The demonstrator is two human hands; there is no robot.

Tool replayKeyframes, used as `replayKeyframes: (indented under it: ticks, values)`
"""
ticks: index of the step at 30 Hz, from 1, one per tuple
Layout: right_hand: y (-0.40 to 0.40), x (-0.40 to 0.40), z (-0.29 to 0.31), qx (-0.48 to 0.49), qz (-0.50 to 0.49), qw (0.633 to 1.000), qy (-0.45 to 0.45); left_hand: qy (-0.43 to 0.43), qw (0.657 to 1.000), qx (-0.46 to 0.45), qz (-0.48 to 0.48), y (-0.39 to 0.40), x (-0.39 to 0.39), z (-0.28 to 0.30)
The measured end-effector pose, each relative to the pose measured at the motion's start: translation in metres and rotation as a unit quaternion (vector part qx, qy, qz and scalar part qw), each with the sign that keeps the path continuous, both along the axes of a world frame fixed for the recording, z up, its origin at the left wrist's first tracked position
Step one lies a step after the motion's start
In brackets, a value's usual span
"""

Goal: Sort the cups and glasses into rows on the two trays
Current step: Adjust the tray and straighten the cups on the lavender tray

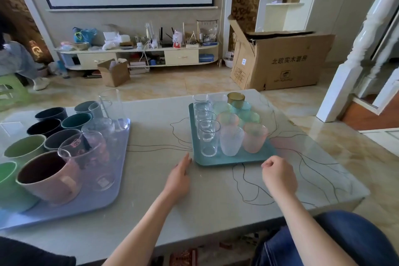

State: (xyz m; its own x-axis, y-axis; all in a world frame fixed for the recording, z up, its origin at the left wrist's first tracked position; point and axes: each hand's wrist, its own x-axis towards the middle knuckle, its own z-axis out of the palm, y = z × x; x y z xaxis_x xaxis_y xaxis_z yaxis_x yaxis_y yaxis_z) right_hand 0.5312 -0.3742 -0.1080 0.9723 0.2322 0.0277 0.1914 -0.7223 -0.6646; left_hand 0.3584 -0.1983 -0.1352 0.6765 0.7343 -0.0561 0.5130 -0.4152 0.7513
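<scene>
A teal tray [233, 161] on the right of the table holds a row of clear glasses [208, 138] and rows of frosted pink, white and green glasses [254, 139], with an amber glass [236, 99] at the back. A lavender tray [101, 201] on the left holds several ceramic mugs, among them a pink mug [49, 177], and clear glasses [101, 157]. My left hand [179, 176] lies flat on the table just left of the teal tray, fingers apart, holding nothing. My right hand [278, 175] hovers in a loose fist before that tray's near right corner, empty.
The grey table [164, 127] has a free strip between the two trays. A large cardboard box [280, 60] stands on the floor beyond the table. A person sits at the far left on a green stool [13, 86]. My knee in jeans [345, 237] is at the table's near right edge.
</scene>
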Motion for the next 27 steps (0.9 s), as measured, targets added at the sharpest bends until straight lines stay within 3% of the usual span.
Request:
replayKeyframes:
  ticks: [2,6,9,13,19,22,24,27]
  values:
    - [0.003,-0.026,0.005,0.026,0.011,1.0,0.005,-0.04,0.998,-0.008,0.038,-0.003,-0.017,0.007]
    - [0.028,-0.077,0.007,0.1,0.156,0.982,0.022,-0.065,0.965,0.234,0.095,-0.006,-0.067,0.032]
    - [0.05,-0.109,0.005,0.088,0.265,0.96,0.025,-0.122,0.934,0.314,0.119,0.007,-0.106,0.053]
    - [0.09,-0.145,0.003,0.057,0.349,0.934,0.057,-0.176,0.878,0.385,0.224,0.047,-0.171,0.087]
    - [0.161,-0.187,0.008,0.046,0.378,0.923,0.05,-0.201,0.806,0.388,0.399,0.117,-0.276,0.119]
    - [0.193,-0.196,0.0,0.015,0.381,0.923,0.054,-0.166,0.782,0.333,0.5,0.152,-0.321,0.11]
    - [0.21,-0.202,-0.004,-0.03,0.396,0.917,0.039,-0.172,0.816,0.188,0.519,0.181,-0.343,0.092]
    - [0.227,-0.208,-0.005,-0.1,0.419,0.902,0.008,-0.212,0.885,-0.072,0.409,0.194,-0.36,0.059]
